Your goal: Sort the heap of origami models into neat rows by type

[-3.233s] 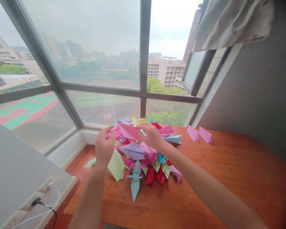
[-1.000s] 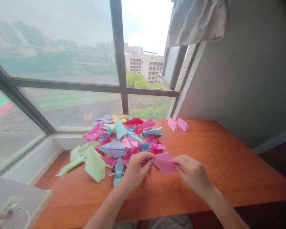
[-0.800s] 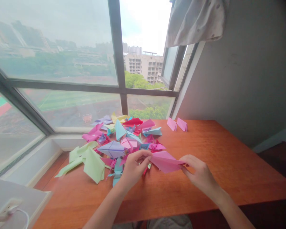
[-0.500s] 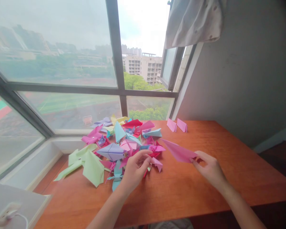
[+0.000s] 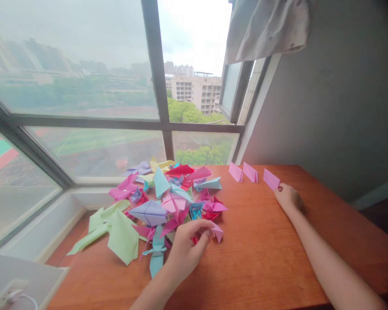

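We've got pink folded sheet (image 5: 271, 179) shifted from pile (image 5: 176, 202) to right part of surface (image 5: 245, 262), now third in line beside two pink folded pieces (image 5: 235, 172). Right hand (image 5: 288, 198) travelled with it, pinching lower-right corner. Left hand (image 5: 190, 243) let go.

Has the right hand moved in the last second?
Yes: against the table, the right hand has moved right and toward the far edge, bringing the folded pink paper with it.
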A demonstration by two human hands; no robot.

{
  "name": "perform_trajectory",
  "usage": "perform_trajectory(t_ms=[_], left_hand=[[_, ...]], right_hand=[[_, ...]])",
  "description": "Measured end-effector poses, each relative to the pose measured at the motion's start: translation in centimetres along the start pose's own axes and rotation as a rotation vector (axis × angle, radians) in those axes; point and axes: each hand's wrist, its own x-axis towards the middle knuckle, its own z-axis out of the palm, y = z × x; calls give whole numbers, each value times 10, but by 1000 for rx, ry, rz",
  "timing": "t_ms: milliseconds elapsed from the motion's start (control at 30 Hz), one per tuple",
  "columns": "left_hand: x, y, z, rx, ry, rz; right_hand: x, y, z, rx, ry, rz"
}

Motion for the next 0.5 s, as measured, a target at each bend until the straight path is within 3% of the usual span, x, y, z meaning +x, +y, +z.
perform_trajectory(t_ms=[233,500], left_hand=[[1,9,0,64,-16,67],[-3,9,-1,107,-32,65]], right_hand=[[39,-15,15,-62,5,-51],[45,-13,22,-78,38,-103]])
